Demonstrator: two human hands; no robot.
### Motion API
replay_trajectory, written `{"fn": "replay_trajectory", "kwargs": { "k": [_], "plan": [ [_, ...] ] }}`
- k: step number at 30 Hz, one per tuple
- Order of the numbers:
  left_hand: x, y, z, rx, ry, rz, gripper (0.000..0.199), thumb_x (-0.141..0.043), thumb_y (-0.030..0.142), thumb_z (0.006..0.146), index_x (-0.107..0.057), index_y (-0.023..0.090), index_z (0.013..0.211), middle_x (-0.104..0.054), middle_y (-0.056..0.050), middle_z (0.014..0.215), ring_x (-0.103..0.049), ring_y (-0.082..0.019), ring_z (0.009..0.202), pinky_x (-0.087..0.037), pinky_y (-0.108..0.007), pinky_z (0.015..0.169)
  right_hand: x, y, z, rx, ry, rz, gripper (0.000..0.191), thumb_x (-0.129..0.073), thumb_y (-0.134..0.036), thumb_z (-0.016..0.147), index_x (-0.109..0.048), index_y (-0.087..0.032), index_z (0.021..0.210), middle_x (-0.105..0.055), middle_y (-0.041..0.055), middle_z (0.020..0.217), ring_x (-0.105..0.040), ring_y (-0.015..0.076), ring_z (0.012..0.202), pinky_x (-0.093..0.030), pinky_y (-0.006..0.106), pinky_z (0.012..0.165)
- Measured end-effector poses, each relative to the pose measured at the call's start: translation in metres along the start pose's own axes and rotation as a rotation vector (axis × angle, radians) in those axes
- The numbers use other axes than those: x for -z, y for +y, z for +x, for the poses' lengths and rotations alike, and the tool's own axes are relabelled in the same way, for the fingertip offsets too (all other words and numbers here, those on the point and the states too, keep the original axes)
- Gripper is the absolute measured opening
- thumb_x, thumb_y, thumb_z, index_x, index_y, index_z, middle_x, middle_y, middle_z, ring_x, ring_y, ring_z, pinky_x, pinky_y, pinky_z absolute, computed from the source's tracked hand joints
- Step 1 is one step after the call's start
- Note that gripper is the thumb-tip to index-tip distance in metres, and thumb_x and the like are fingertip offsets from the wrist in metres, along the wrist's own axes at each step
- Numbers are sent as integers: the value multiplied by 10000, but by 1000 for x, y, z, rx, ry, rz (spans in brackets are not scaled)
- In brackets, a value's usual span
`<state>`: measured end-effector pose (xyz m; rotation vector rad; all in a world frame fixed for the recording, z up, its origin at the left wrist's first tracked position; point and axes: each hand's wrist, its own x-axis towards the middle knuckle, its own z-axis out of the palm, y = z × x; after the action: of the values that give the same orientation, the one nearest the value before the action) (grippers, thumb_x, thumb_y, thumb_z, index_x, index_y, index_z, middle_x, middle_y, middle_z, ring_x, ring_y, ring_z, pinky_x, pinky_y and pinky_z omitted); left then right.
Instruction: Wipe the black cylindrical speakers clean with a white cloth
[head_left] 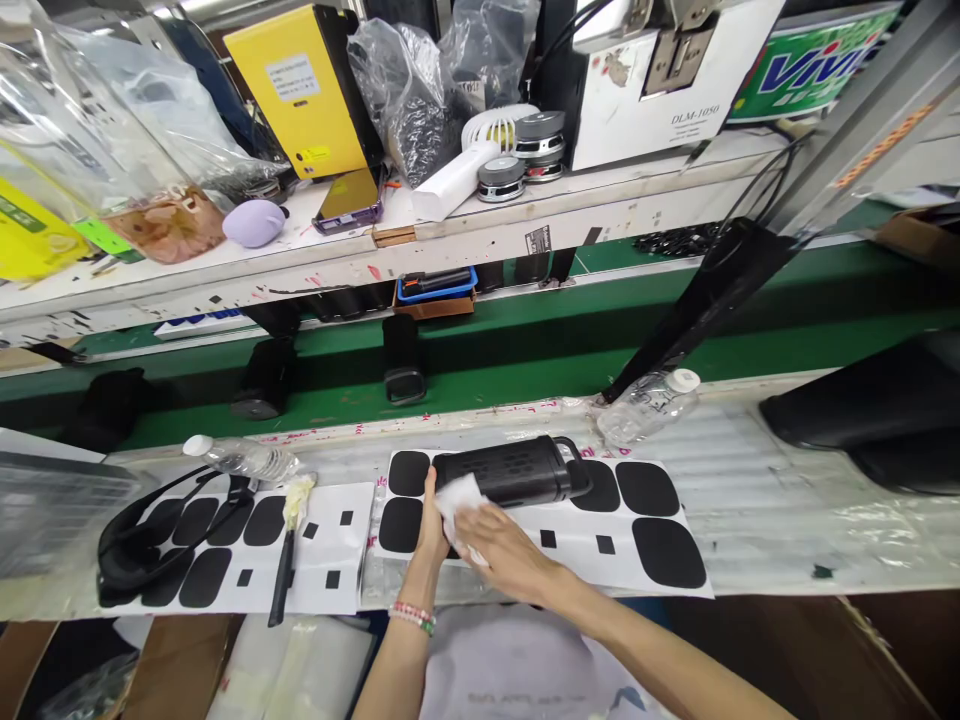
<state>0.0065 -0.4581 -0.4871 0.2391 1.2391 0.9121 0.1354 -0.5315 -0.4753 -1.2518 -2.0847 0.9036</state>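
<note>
A black cylinder (499,474) with a loop handle at its right end lies on its side on the table (765,540), and everything else is placed from it: the left hand (430,522), a beaded bracelet on its wrist, is against the cylinder's left end, its fingers mostly hidden, so how far it is closed cannot be told; the right hand (499,545), just in front of that same end, has its fingers bent over a crumpled white cloth (459,497) and presses it to the cylinder; under the cylinder is a white sheet (577,545) bearing black rounded patches; behind and right of it lies a clear bottle (645,408); well to its left are a second patch sheet (354,552), a black-handled tool (286,560) with a yellowish head, and another clear bottle (251,459)
</note>
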Motion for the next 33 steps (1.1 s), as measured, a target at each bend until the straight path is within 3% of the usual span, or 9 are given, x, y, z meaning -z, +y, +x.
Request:
{"fn": "replay_trajectory", "kwargs": {
  "k": [3,7,11,15,21,26,28,30,33],
  "plan": [
    [3,1,2,18,47,24,614,-638,629,753,-595,221,1210,-649,-97,1230,-596,-289,1157,-563,-431,851,26,12,-47,-404,53,372,474,-359,-507,947,-719,-199,935,-738,65,867,-679,241,818,-509,359,783],
    [3,0,2,32,70,41,648,-645,649,732,-604,191,1189,-620,-145,1260,-548,-328,1204,-562,-450,835,86,43,-71,-844,644,401,650,-380,-710,839,-689,-138,850,-689,88,701,-641,270,713,-495,355,689],
    [4,-4,2,15,70,34,638,-629,648,746,-600,200,1199,-611,-135,1276,-539,-321,1215,-558,-443,845,105,71,-51,-601,749,-65,624,-288,-570,930,-632,-116,1187,-678,171,1128,-588,338,1121,-431,456,951],
    [5,-8,2,-7,60,22,605,-606,641,768,-614,195,1177,-632,-128,1245,-547,-308,1212,-562,-419,832,51,58,-12,-255,455,-245,503,-283,-355,960,-575,-145,1312,-486,109,1422,-356,336,1376,-229,550,1127],
    [5,-10,2,-75,2,8,485,-524,591,849,-645,213,1129,-668,-88,1183,-577,-232,1185,-538,-300,882,-9,6,23,-30,271,-134,438,-481,-338,890,-561,-358,1321,-466,-129,1417,-466,194,1313,-313,306,1133],
    [9,-13,6,-44,36,48,667,-590,674,757,-560,234,1257,-591,-116,1312,-507,-319,1262,-546,-440,882,58,61,-2,-335,568,1,404,-464,-350,863,-654,-188,1181,-578,96,1340,-446,324,1312,-213,523,1142],
    [10,-16,5,-65,38,60,700,-578,676,765,-514,240,1309,-537,-124,1382,-464,-330,1306,-533,-468,900,88,95,-16,-503,727,109,379,-454,-426,857,-685,-162,1001,-691,163,1107,-578,344,1138,-352,553,1033],
    [10,-19,1,-114,7,72,704,-561,657,790,-486,230,1344,-498,-132,1426,-429,-332,1340,-514,-473,932,103,120,-24,-637,862,267,351,-478,-498,824,-639,-190,780,-692,106,719,-664,290,809,-508,464,793],
    [8,-15,-13,-267,-110,80,742,-596,624,786,-410,281,1416,-427,-72,1501,-374,-277,1391,-443,-403,1040,101,132,-27,-710,1039,564,355,-533,-558,743,-479,-232,612,-479,-30,427,-501,169,422,-442,297,447]
  ]
}}
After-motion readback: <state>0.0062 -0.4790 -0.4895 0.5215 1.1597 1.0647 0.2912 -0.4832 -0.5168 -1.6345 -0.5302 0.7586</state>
